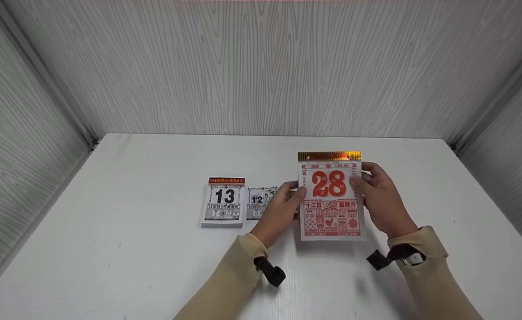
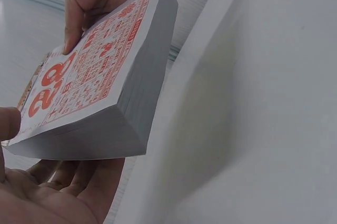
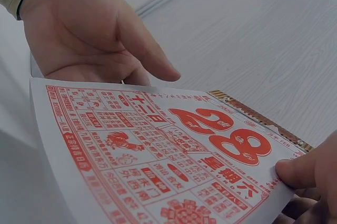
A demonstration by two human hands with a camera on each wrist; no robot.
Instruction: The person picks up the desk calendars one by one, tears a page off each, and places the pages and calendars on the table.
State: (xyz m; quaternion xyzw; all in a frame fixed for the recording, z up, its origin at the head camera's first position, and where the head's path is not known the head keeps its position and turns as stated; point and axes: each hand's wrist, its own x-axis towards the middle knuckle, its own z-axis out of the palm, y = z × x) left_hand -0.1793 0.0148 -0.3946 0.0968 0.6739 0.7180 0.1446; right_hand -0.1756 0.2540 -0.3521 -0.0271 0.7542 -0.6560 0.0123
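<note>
A thick tear-off calendar block (image 1: 331, 209) with a gold top strip and a red "28" on its front page is held above the white table (image 1: 132, 266). My left hand (image 1: 293, 194) grips its left edge, thumb on the front and fingers (image 2: 68, 187) underneath. My right hand (image 1: 364, 184) pinches the right edge, thumb (image 3: 308, 168) on the page beside the "28". The left wrist view shows the block's thick grey side (image 2: 142, 92). In the right wrist view the red page (image 3: 158, 155) fills the foreground, with my left hand (image 3: 89, 34) behind it.
A smaller calendar block showing a black "13" (image 1: 224, 202) lies flat on the table left of my hands. Beside it lies a loose page marked "12" (image 1: 258, 202), partly hidden by my left hand. Grey wood-grain walls (image 1: 261, 66) enclose the table on three sides.
</note>
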